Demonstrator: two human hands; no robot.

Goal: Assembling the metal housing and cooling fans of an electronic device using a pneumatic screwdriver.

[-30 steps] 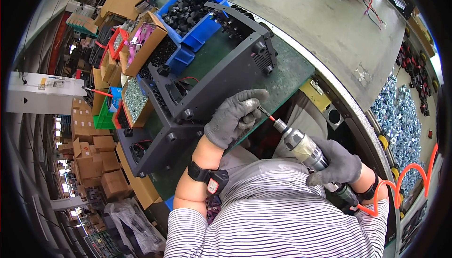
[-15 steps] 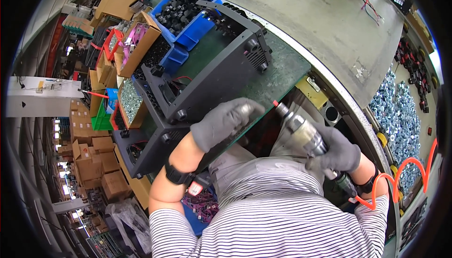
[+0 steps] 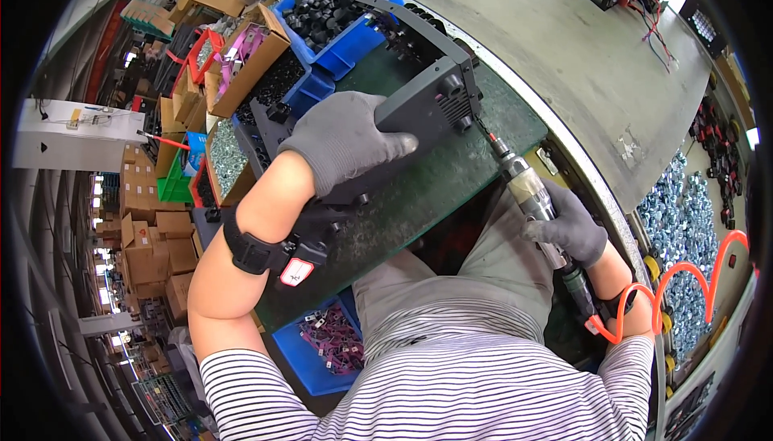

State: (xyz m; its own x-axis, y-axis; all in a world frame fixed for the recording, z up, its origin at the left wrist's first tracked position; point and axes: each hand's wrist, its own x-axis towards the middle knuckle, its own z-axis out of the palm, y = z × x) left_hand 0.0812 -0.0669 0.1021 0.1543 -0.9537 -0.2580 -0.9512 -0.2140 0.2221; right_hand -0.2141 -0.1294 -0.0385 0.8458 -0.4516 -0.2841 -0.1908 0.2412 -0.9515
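Housing (image 3: 427,107), dark grey, sits under the left hand (image 3: 342,143), fingers clasping its side; right hand (image 3: 568,228) grips a pneumatic screwdriver (image 3: 527,191), its bit touching the housing's end.

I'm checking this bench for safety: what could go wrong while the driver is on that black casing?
1. The pneumatic screwdriver meets the black casing at a slant, so its bit may slip off and mar the panel.
2. The left hand alone steadies the casing on the green mat; it might shift.
3. The orange coiled hose loops beside the right hand and could snag.
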